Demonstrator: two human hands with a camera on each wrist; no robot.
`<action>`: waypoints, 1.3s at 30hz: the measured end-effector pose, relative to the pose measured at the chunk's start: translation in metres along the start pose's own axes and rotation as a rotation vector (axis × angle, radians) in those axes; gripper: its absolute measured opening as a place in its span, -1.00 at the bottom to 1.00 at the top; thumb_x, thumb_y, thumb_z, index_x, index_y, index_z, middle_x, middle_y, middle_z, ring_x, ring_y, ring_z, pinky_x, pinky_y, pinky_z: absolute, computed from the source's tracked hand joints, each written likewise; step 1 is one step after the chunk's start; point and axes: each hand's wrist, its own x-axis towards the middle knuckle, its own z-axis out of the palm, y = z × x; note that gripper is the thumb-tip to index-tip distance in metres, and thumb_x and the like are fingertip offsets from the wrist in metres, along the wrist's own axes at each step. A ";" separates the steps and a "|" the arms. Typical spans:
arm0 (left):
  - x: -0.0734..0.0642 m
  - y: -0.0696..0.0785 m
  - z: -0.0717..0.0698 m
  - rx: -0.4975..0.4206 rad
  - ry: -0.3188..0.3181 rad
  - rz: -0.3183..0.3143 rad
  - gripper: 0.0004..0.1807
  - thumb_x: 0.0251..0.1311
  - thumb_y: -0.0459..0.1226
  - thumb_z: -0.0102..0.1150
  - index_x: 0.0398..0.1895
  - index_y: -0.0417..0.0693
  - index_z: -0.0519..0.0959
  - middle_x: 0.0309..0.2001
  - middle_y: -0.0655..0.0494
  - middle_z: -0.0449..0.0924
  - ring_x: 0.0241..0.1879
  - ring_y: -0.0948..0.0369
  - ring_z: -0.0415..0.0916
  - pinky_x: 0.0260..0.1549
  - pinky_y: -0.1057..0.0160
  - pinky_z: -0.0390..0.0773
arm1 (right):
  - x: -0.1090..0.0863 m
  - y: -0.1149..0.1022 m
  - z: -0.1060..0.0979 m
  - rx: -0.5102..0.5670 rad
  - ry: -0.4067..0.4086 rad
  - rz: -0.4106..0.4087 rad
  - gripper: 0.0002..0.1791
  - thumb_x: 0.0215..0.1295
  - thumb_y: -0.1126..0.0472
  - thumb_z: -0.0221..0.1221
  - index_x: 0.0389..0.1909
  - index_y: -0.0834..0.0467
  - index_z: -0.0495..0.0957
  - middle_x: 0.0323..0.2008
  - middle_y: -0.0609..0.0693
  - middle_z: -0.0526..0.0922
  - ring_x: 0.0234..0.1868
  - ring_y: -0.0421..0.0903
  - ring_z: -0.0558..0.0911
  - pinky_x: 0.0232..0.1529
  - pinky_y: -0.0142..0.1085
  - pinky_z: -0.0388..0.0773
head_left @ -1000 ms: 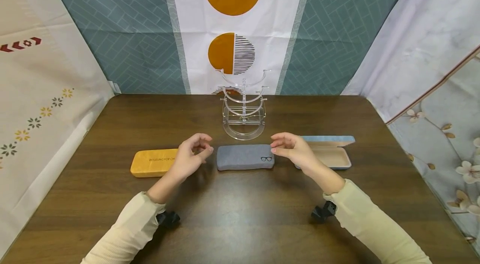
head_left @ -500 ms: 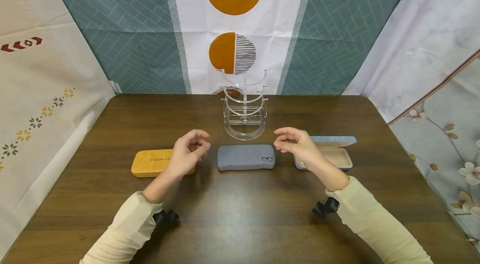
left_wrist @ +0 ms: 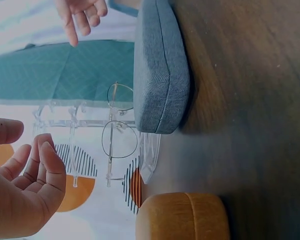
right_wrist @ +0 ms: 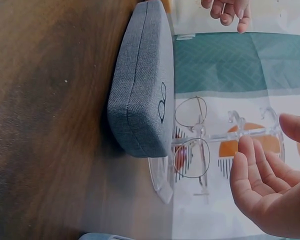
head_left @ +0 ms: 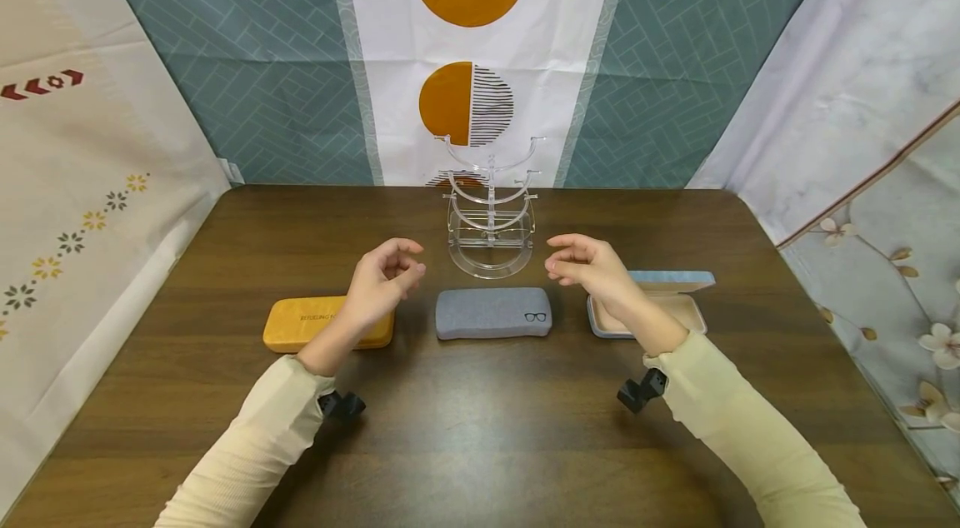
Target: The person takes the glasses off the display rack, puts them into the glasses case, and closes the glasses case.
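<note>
My left hand (head_left: 384,280) hovers above the table between the yellow glasses case (head_left: 307,323) and the grey one, its fingers loosely bent and holding nothing. Opposite it, my right hand (head_left: 588,268) is raised with relaxed fingers, also holding nothing. The grey glasses case (head_left: 492,313), closed and marked with a small spectacles print, lies below and between both hands. Behind it stands a clear display rack (head_left: 491,216); in the wrist views a pair of thin-rimmed glasses (left_wrist: 119,139) sits on its lowest tier. A light blue glasses case (head_left: 678,313) lies with its lid up, partly behind my right forearm.
The brown wooden table (head_left: 465,436) ends at a patterned cloth backdrop (head_left: 285,95). White patterned cloths hang at both sides. A small black device (head_left: 341,405) is strapped at each wrist.
Both hands have risen and moved forward, toward the rack. My right hand has come away from the grey case's right end. The cases and rack stay put.
</note>
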 end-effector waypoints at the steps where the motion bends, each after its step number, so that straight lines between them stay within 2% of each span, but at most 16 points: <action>1: 0.003 -0.004 0.000 -0.008 0.001 -0.005 -0.76 0.14 -0.51 0.05 -0.10 -0.39 0.42 -0.40 -0.39 0.45 -0.60 0.27 0.38 -0.62 0.35 0.44 | 0.001 -0.001 0.000 -0.001 0.001 0.003 -0.56 0.21 0.41 0.09 0.13 0.36 0.33 -0.29 0.04 0.58 -0.35 -0.21 0.59 -0.21 -0.24 0.55; 5: 0.013 -0.020 -0.001 -0.026 0.014 -0.032 -0.75 0.15 -0.47 0.08 -0.09 -0.31 0.44 -0.41 -0.30 0.47 -0.59 0.15 0.42 -0.62 0.34 0.44 | 0.005 -0.003 -0.001 -0.013 0.006 -0.005 -0.55 0.22 0.41 0.08 0.15 0.36 0.31 -0.28 0.04 0.59 -0.36 -0.22 0.60 -0.25 -0.28 0.55; 8: 0.019 -0.024 0.000 -0.026 0.025 -0.048 -0.76 0.15 -0.44 0.09 -0.09 -0.27 0.45 -0.42 -0.22 0.48 -0.55 -0.01 0.42 -0.60 0.29 0.46 | 0.009 -0.004 -0.001 -0.029 0.019 -0.011 -0.55 0.22 0.41 0.08 0.15 0.36 0.31 -0.26 0.09 0.59 -0.36 -0.22 0.60 -0.27 -0.28 0.55; 10: 0.022 -0.025 0.000 -0.032 0.032 -0.062 -0.77 0.16 -0.43 0.10 -0.10 -0.26 0.45 -0.42 -0.21 0.47 -0.53 -0.06 0.42 -0.58 0.25 0.48 | 0.012 -0.004 -0.001 -0.039 0.025 -0.003 -0.55 0.23 0.41 0.07 0.16 0.35 0.31 -0.25 0.12 0.59 -0.36 -0.23 0.59 -0.26 -0.28 0.55; 17: 0.032 -0.028 0.001 -0.052 0.050 -0.094 -0.75 0.16 -0.42 0.10 -0.08 -0.25 0.45 -0.39 -0.25 0.48 -0.56 0.08 0.43 -0.58 0.20 0.49 | 0.024 -0.007 -0.001 -0.066 0.048 0.023 -0.52 0.25 0.35 0.09 0.19 0.30 0.30 -0.13 0.24 0.55 -0.33 -0.22 0.59 -0.24 -0.29 0.55; 21: 0.037 -0.028 0.002 -0.046 0.043 -0.111 -0.75 0.17 -0.40 0.10 -0.06 -0.23 0.45 -0.42 -0.10 0.51 -0.53 0.13 0.47 -0.56 0.21 0.50 | 0.028 -0.009 -0.001 -0.076 0.056 0.043 -0.52 0.26 0.32 0.09 0.20 0.27 0.30 -0.09 0.26 0.54 -0.30 -0.19 0.59 -0.21 -0.24 0.55; 26: 0.045 -0.029 0.002 -0.060 0.058 -0.132 -0.75 0.17 -0.39 0.10 -0.07 -0.24 0.45 -0.51 0.12 0.51 -0.51 0.06 0.49 -0.61 0.30 0.47 | 0.033 -0.009 0.001 -0.045 0.066 0.068 -0.51 0.24 0.31 0.11 0.20 0.25 0.30 -0.11 0.18 0.52 -0.20 -0.04 0.59 -0.12 -0.12 0.52; 28: 0.048 -0.029 0.003 -0.071 0.065 -0.134 -0.74 0.17 -0.40 0.10 -0.07 -0.25 0.45 -0.51 0.14 0.51 -0.49 -0.01 0.47 -0.62 0.31 0.45 | 0.036 -0.009 0.001 -0.032 0.076 0.081 -0.51 0.24 0.30 0.12 0.19 0.25 0.31 -0.11 0.16 0.51 -0.17 0.01 0.58 -0.09 -0.08 0.50; 32: 0.054 -0.029 0.004 -0.080 0.081 -0.128 -0.75 0.17 -0.42 0.08 -0.07 -0.25 0.45 -0.52 0.15 0.51 -0.48 -0.06 0.46 -0.62 0.26 0.44 | 0.042 -0.007 0.000 -0.038 0.088 0.094 -0.51 0.24 0.28 0.12 0.19 0.26 0.31 -0.10 0.17 0.50 -0.14 0.04 0.57 -0.14 -0.17 0.53; 35: 0.058 -0.031 0.004 -0.083 0.090 -0.120 -0.75 0.16 -0.44 0.08 -0.08 -0.25 0.46 -0.54 0.16 0.51 -0.56 0.07 0.46 -0.66 0.29 0.42 | 0.046 -0.007 0.000 -0.038 0.100 0.102 -0.51 0.24 0.27 0.13 0.19 0.25 0.31 -0.10 0.14 0.50 -0.11 0.08 0.56 -0.13 -0.19 0.53; 39: 0.064 -0.033 0.005 -0.073 0.099 -0.112 -0.72 0.14 -0.46 0.08 -0.04 -0.28 0.45 -0.51 0.09 0.52 -0.64 0.28 0.41 -0.69 0.36 0.39 | 0.050 -0.007 0.001 -0.036 0.115 0.110 -0.51 0.23 0.28 0.13 0.19 0.24 0.32 -0.11 0.13 0.50 -0.09 0.08 0.54 -0.03 -0.06 0.46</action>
